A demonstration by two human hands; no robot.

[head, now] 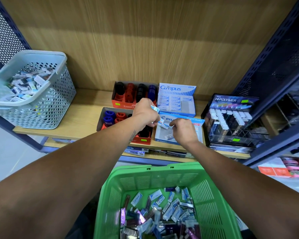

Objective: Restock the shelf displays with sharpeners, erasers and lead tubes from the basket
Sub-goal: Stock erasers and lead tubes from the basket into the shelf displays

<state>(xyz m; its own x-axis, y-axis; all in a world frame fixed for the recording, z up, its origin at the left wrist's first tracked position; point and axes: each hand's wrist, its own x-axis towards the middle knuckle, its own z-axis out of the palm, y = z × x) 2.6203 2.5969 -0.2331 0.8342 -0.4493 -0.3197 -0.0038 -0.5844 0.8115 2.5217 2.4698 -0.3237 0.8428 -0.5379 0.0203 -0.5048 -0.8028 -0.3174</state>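
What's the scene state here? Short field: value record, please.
setting: wooden shelf in a shop
left hand: holds several erasers
right hand: pinches one eraser over the Pilot eraser box
Pilot eraser box fill: nearly empty
Campus eraser box: partly filled
sharpener boxes: two, left of the eraser boxes
lead tube display: right end of shelf
green basket: below, holds erasers and lead tubes
grey basket: left end of shelf
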